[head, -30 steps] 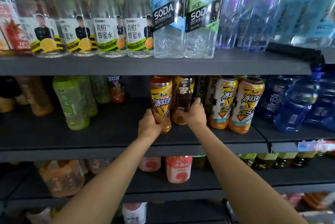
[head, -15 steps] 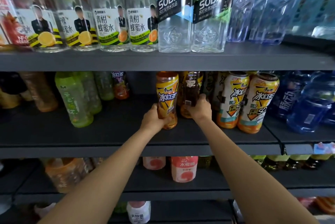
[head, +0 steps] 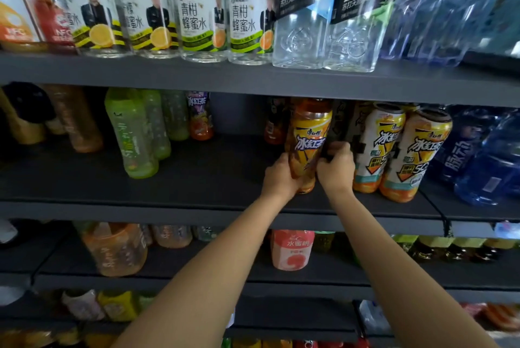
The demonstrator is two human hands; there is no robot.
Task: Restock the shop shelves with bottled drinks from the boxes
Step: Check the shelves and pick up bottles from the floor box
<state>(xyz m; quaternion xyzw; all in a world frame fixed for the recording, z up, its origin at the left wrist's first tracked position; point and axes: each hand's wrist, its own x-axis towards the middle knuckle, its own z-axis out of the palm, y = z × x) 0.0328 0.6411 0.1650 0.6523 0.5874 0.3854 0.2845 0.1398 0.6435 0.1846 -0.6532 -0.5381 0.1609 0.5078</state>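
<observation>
Dark shelf (head: 197,178) bare leftward, left hand (head: 281,178), right hand (head: 336,170) gripping iced-tea bottle (head: 308,136)

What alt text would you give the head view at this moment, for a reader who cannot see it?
Both hands, left hand and right hand, grip an upright yellow-labelled iced tea bottle on the dark middle shelf, just left of two matching bottles. Green tea bottles stand further left; clear soda bottles line the shelf above.
</observation>
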